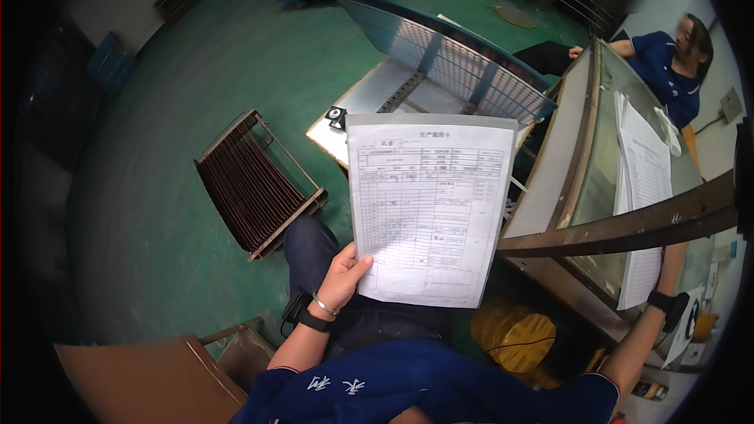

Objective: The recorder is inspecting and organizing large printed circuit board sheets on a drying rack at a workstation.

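Note:
My left hand (343,276) is closed on the lower left edge of a printed form in a clear sleeve (463,259), thumb on its front. The form is held upright before me, above my lap. On the right, my right hand (674,257) reaches behind a dark curved bar (628,229), which hides its fingers. Closest to it is a bundle of printed sheets (646,161) lying on a glass-topped stand; whether the hand touches them cannot be seen.
A slotted rack with brown panels (251,184) stands on the green floor at left. Beyond the form, a large perforated blue-edged panel (448,55) leans over a table (338,114). Yellow spools (514,338) sit below right. Another person (667,71) sits beyond the glass-topped stand (585,149).

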The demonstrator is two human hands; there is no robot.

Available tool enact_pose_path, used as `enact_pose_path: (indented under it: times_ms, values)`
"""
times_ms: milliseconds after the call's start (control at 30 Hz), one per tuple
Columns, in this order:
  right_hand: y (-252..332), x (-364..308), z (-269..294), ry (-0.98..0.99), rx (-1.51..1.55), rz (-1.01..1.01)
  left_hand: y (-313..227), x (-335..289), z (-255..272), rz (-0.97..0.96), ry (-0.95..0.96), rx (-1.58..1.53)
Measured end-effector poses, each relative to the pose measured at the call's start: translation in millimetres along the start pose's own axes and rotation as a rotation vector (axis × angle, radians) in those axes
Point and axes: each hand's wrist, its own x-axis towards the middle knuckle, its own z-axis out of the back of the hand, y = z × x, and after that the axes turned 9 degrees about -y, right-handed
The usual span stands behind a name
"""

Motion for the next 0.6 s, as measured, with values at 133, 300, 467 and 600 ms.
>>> enact_pose_path:
  times_ms: [133,300,467,600]
  values:
    - [14.3,3.6,-2.7,0.009,0.021,-0.016,-2.4,-1.2,1.2,0.012,0.013,0.003]
    - [29.4,-4.6,6.2,0.006,0.008,-0.037,2.8,1.7,1.6,0.016,0.057,-0.023]
    - [46.5,-19.6,18.9,0.009,-0.065,-0.031,-0.3,1.8,-3.7,-0.025,-0.007,-0.046]
    - [94.8,-18.1,-3.9,0.138,-0.091,-0.204,-4.2,-2.9,-3.4,-0.048,-0.038,-0.035]
